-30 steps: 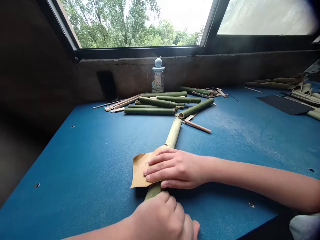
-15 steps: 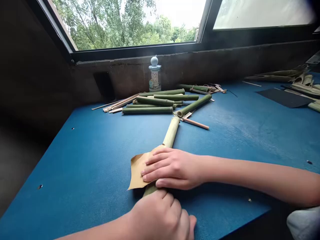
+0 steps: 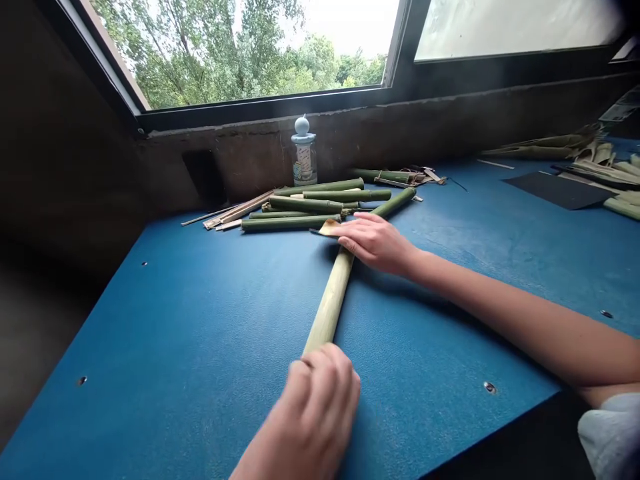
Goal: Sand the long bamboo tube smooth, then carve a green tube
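A pale, scraped bamboo tube (image 3: 327, 303) lies on the blue table, pointing away from me. My left hand (image 3: 320, 407) is closed round its near end, which the fingers hide. At the tube's far end, my right hand (image 3: 375, 243) presses a piece of sandpaper (image 3: 331, 228) over the bamboo. Only the tan, curled edge of the sandpaper shows past the fingertips. Just beyond the right hand lies a green bamboo tube (image 3: 400, 202), partly covered by that hand.
Several green bamboo tubes (image 3: 290, 223) and split strips (image 3: 235, 213) lie toward the back wall. A blue-lidded clear bottle (image 3: 303, 157) stands behind them. At the right are a black sheet (image 3: 557, 189) and bamboo pieces (image 3: 607, 170). The table edge runs at lower right.
My right hand has slid the sandpaper away from me to the tube's far end. The left hand still grips the near end, and more bare bamboo shows between them.
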The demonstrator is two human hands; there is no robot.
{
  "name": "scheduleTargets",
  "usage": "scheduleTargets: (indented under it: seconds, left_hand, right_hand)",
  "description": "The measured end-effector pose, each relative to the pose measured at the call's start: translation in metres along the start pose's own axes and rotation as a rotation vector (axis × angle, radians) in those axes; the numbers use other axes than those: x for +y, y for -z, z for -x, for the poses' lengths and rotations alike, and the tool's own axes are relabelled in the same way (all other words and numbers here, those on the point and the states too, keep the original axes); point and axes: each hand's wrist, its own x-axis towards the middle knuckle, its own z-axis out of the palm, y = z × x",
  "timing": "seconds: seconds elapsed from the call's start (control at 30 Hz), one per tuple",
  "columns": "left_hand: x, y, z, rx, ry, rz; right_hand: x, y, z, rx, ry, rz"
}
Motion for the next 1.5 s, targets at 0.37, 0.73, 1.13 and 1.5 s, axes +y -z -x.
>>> scheduleTargets:
  seconds: [0.37,0.73,1.13,1.5]
  left_hand:
    - [-0.032,-0.004,-0.001,-0.568,0.366,-0.348]
    - [-0.007,0.001,0.001,-0.352,0.289,-0.252]
    - [-0.004,-0.013,-0.001,-0.489,0.285,-0.44]
    - [-0.002,-0.011,-0.006,-0.355,0.239,-0.521]
  right_hand:
    - [0.009,0.01,-0.002,0.18,-0.093,-0.05]
    - [-0.04,-0.016,0.002,-0.136,0.122,-0.334]
    - [-0.038,-0.022,-0.003,-0.125,0.139,-0.402]
    - [-0.028,-0.02,-0.011,-0.065,0.135,-0.421]
